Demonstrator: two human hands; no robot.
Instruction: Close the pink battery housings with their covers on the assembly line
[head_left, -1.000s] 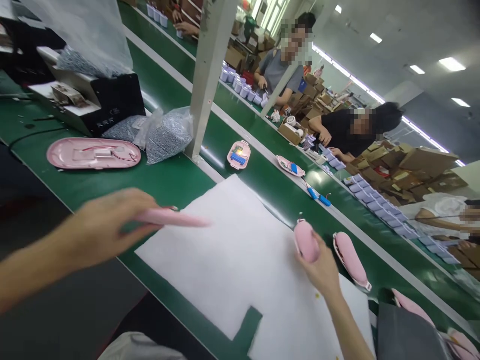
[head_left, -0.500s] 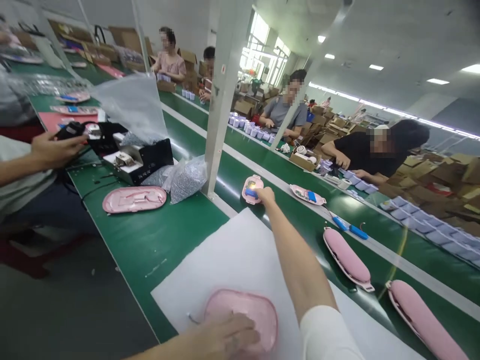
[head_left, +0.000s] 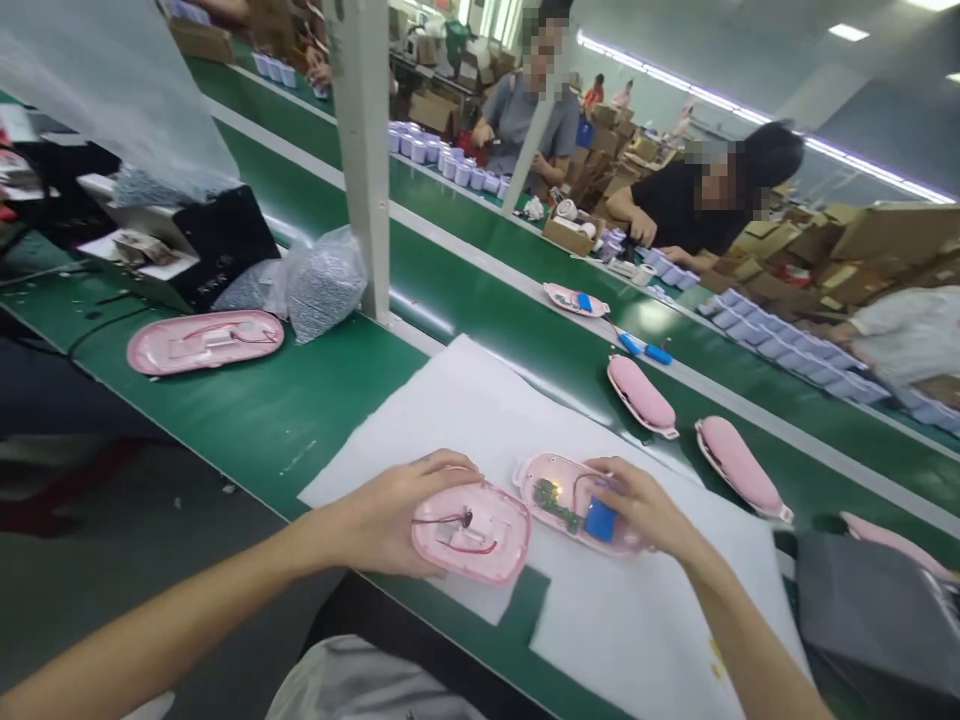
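Note:
My left hand point(head_left: 409, 510) grips a pink shell half point(head_left: 480, 545) by its left end; red and dark wires and a white part show inside it. To its right, my right hand point(head_left: 637, 500) holds the right end of another pink shell half point(head_left: 544, 480), which carries a green circuit board point(head_left: 555, 505) with a lit yellow spot and a blue battery point(head_left: 600, 518). The inner sides of both halves face up. They are close together above the white sheet point(head_left: 420, 420) on the green table.
One more pink shell half point(head_left: 206, 342) lies at left, near a bag of small parts point(head_left: 326, 285) and a white post point(head_left: 364, 160). Closed pink shells point(head_left: 641, 392) line the right side, beside a dark grey object point(head_left: 877, 610). Co-workers sit across the belt.
My right hand has come back from the belt with the shell half carrying the board. My left hand has lifted the other half, now showing its inside. The view has shifted right.

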